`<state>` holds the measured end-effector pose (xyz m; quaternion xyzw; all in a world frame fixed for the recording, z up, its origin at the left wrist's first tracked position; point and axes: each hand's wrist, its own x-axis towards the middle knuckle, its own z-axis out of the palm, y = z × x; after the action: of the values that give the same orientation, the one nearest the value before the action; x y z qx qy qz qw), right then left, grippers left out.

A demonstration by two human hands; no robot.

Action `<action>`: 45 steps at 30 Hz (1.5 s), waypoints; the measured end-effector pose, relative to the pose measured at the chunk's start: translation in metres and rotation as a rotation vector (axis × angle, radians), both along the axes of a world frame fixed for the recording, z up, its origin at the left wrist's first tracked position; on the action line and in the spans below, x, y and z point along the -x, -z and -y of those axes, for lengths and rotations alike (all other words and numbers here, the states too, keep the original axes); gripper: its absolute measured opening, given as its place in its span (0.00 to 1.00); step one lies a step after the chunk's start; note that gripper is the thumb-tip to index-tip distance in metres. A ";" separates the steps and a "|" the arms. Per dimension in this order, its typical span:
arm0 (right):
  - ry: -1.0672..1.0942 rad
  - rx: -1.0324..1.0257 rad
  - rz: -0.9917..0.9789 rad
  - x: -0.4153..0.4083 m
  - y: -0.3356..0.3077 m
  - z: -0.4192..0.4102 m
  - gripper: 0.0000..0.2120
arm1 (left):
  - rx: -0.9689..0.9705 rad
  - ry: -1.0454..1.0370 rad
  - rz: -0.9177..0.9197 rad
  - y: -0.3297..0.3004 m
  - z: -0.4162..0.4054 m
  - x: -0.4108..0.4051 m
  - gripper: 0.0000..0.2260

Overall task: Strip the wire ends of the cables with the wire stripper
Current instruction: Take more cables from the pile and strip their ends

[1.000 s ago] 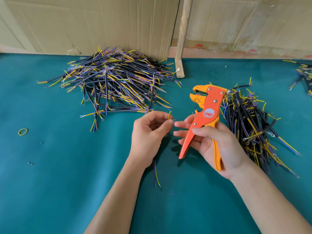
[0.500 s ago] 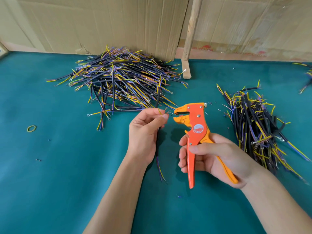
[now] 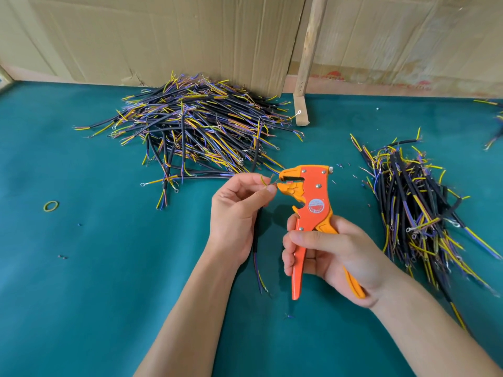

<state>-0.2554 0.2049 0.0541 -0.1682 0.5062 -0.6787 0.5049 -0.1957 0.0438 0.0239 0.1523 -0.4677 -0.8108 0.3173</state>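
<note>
- We hold the wire stripper (image 3: 310, 208) upright in our right hand (image 3: 329, 257), fingers wrapped round both orange handles, its beak pointing left at our other hand.
- Our left hand (image 3: 236, 210) pinches the cable (image 3: 257, 257) between thumb and forefinger just left of the stripper's beak; a thin wire end reaches from the fingertips into the mouth.
- We judge the step in hand to be seating one conductor before the squeeze. To do it well, we feed only that single wire straight in, keep the neighbouring yellow-green strand bent clear, and hold the cable steady close to the beak so it does not slide as the handles close.
- A firm, even squeeze should do; whether the wire sits fully in the blades we cannot tell, the tip being too small to see.
- The cable is a short black-sheathed length with coloured cores fanning at each end; its lower end trails on the green table (image 3: 109, 295) below the stripper's left side.
- Left and beyond the stripper lies the large cable heap (image 3: 196, 131); right of it the smaller cable heap (image 3: 413, 202).
</note>
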 end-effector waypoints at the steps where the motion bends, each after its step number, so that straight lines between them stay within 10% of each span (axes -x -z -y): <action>1: 0.004 0.000 -0.006 0.000 0.000 0.001 0.06 | 0.005 -0.001 0.000 0.000 0.000 0.000 0.10; 45: -0.080 -0.026 0.026 0.011 -0.002 -0.010 0.23 | 0.214 -0.092 0.093 0.003 -0.006 0.002 0.16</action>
<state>-0.2659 0.2153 0.0566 -0.1730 0.5013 -0.6535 0.5401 -0.1981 0.0493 0.0207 0.1761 -0.5583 -0.7328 0.3467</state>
